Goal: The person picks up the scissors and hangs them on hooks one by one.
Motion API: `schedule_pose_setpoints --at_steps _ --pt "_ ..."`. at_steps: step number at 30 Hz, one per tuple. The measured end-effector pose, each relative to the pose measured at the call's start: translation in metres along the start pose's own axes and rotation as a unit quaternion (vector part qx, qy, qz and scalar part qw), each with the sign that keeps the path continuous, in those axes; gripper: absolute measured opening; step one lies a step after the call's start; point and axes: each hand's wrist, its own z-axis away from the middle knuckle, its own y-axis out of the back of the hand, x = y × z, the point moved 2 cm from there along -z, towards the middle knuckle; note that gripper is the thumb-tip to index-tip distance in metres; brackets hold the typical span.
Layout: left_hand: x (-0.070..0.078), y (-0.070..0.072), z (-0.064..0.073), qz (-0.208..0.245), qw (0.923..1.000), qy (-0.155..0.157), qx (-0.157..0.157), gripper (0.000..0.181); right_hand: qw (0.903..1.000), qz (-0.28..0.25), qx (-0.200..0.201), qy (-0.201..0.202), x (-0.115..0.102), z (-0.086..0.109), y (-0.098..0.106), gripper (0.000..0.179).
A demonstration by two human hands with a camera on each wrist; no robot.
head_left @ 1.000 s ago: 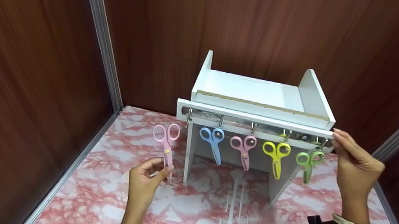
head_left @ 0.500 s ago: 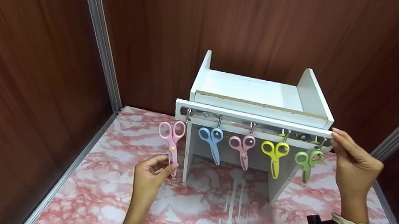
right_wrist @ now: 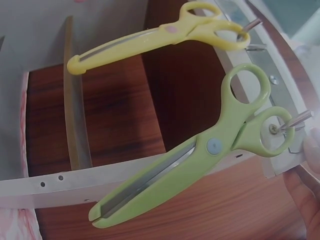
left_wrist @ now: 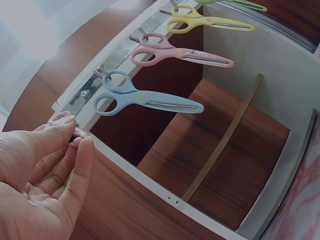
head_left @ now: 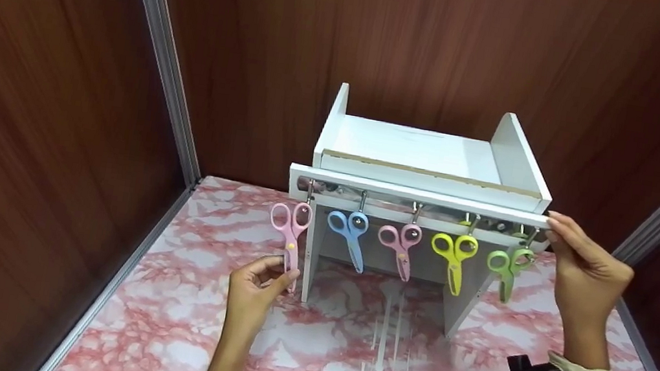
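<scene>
My left hand pinches the blades of a pair of pink scissors, handles up. One handle loop overlaps the leftmost hook of a white rail. In the left wrist view, my fingers largely hide these scissors. Farther along the rail hang blue scissors, a second pink pair, yellow scissors and green scissors, each with one loop on a hook and blades down. With thumb and fingers, my right hand grips the rail's right end.
Behind the rail stands a white shelf unit with raised side panels and an open space below. It rests on a red-and-white marbled tabletop. Brown wood-grain panels with metal edge strips enclose the table.
My left hand has moved right, bringing the pink scissors from left of the rail to the leftmost hook. My right hand keeps its grip on the rail's end.
</scene>
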Motion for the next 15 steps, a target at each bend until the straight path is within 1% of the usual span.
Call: schedule_pose_setpoints --at_steps 1,3,10,15 --pt "-0.004 0.0 -0.001 0.002 1.0 0.0 0.0 0.022 1.0 -0.003 0.0 0.0 0.0 0.0 0.0 0.021" --pt "-0.003 0.0 -0.002 0.004 1.0 0.006 0.0 0.022 1.0 -0.008 0.001 0.001 0.0 -0.001 0.0 0.02" --pt "0.015 -0.005 0.0 0.002 0.9999 0.008 -0.014 0.02 1.0 -0.006 0.001 0.003 -0.001 0.0 0.0 0.02" --pt "0.014 -0.006 0.0 0.001 0.9997 0.024 -0.008 0.022 1.0 -0.004 0.0 0.0 -0.002 0.0 0.0 0.02"
